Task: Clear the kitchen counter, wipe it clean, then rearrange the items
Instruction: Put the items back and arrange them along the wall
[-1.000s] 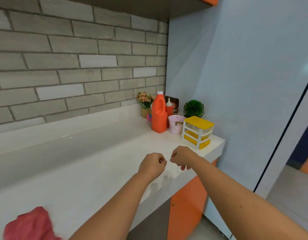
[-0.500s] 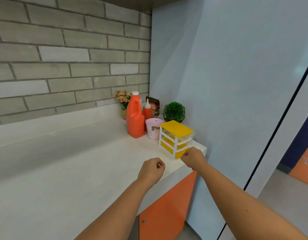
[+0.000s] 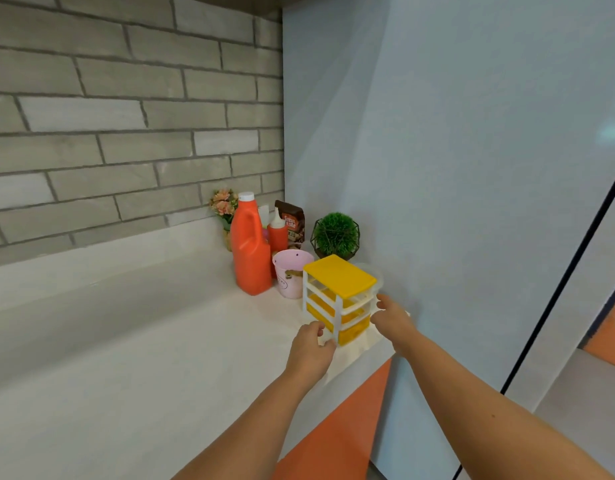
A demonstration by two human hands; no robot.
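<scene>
White worktop [image 3: 133,358], grey brick wall behind, pale blue panel at its right end. Mini drawer unit [image 3: 339,299] stands at the worktop's right end near the front edge: yellow lid, white frame, three yellow see-through drawers, all pushed in, contents can't be made out. Left hand [image 3: 311,344] sits at the unit's lower front-left corner with fingers curled against the frame; can't tell if it really grips. Right hand [image 3: 391,318] is on the unit's right side, fingers stretched out and loose, tips at the middle drawer. Pink bucket [image 3: 290,277] is just behind the unit on its left, inside not visible. Orange jug [image 3: 250,251], white cap on, touches or nearly touches the bucket. Back right corner holds a red squeeze bottle [image 3: 277,233], a brown packet [image 3: 294,220], a green ball plant [image 3: 335,233] in a wire frame, and a small flower pot [image 3: 224,206] by the wall.
</scene>
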